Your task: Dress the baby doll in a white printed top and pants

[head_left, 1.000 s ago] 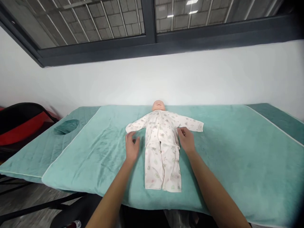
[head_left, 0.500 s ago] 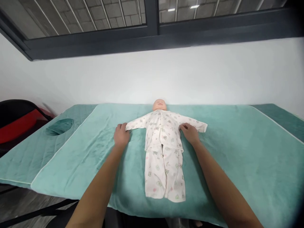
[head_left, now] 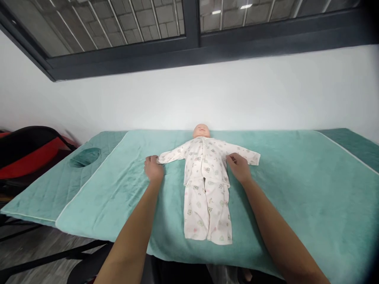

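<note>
A baby doll (head_left: 204,173) in white printed pyjamas lies on its back on a teal towel (head_left: 124,189), head toward the wall, arms spread out. My left hand (head_left: 153,169) is curled at the cuff of the doll's left-side sleeve (head_left: 170,156), fingers closed on the cuff's end. My right hand (head_left: 239,167) rests on the other sleeve (head_left: 248,156) near the armpit, fingers bent and pinching the fabric.
The towel covers a massage table (head_left: 44,189) with a face hole (head_left: 85,156) at the left end. A black and red chair (head_left: 26,152) stands to the left. The white wall and a dark window frame lie behind.
My left hand moved from beside the doll's waist out to the sleeve cuff. My right hand shifted up from the shirt's side to the sleeve.
</note>
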Action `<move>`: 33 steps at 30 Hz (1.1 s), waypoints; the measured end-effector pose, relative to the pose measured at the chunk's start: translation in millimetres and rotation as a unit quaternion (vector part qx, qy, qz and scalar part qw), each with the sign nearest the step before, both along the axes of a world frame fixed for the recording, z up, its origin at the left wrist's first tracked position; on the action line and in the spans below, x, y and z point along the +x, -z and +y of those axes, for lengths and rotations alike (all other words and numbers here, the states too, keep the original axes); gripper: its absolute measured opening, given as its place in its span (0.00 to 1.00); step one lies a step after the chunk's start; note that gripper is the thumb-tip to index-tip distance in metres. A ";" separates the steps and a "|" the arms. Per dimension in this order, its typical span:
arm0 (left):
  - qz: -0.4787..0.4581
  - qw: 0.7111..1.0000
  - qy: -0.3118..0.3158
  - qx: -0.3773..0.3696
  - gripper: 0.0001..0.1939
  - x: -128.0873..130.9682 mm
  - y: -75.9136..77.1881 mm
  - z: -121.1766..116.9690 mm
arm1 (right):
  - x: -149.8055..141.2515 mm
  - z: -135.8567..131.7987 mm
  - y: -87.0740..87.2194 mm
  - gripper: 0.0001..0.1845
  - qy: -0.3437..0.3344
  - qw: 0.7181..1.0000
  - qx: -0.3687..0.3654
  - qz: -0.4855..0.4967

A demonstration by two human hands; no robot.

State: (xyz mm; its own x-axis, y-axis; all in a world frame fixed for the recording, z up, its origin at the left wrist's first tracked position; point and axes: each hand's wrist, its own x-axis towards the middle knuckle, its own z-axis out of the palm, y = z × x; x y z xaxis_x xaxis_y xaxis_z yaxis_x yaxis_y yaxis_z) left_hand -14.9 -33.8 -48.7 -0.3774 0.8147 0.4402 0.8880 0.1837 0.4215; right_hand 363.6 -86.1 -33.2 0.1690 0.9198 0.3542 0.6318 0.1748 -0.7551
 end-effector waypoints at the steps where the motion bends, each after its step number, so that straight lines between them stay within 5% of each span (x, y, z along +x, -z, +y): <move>1: -0.009 1.000 0.000 0.009 0.21 -0.7 0.1 -0.4 | -7.2 -9.3 -3.5 0.16 -0.039 0.999 0.003 -0.001; 6: -0.061 0.997 -0.006 0.046 0.22 -4.4 1.1 1.5 | -34.4 -73.3 -7.3 0.18 -0.138 0.990 -0.008 -0.007; 12: -0.103 0.993 -0.003 0.057 0.18 -5.7 5.1 6.2 | -43.0 -172.4 11.7 0.12 -0.246 0.969 -0.024 -0.008; 16: -0.117 0.991 -0.004 0.059 0.16 -6.4 7.5 7.2 | -56.6 -216.2 23.5 0.14 -0.201 0.978 -0.008 -0.053; 19: -0.127 0.990 -0.009 0.060 0.15 -7.0 8.6 7.6 | -63.2 -235.0 20.6 0.07 -0.176 0.982 -0.006 -0.066; 24: -0.142 0.988 -0.015 0.063 0.14 -7.0 9.5 8.2 | -64.2 -257.5 -1.8 0.08 -0.228 0.970 0.044 -0.070; 28: -0.150 0.987 -0.017 0.057 0.14 -6.1 8.4 7.8 | -61.6 -256.7 -16.3 0.06 -0.275 0.947 -0.009 -0.169; 33: -0.156 0.987 -0.016 0.047 0.13 -5.0 5.7 5.9 | -82.0 -246.4 -25.1 0.08 -0.211 0.960 0.071 -0.169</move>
State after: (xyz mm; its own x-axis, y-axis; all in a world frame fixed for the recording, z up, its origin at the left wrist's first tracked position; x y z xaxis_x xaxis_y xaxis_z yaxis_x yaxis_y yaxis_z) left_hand -19.9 -27.9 -54.5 -0.5305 0.7615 0.3723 0.7075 0.1559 0.6893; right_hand 281.6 -332.5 -8.1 -0.3550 0.8190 0.4508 0.6865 0.5557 -0.4689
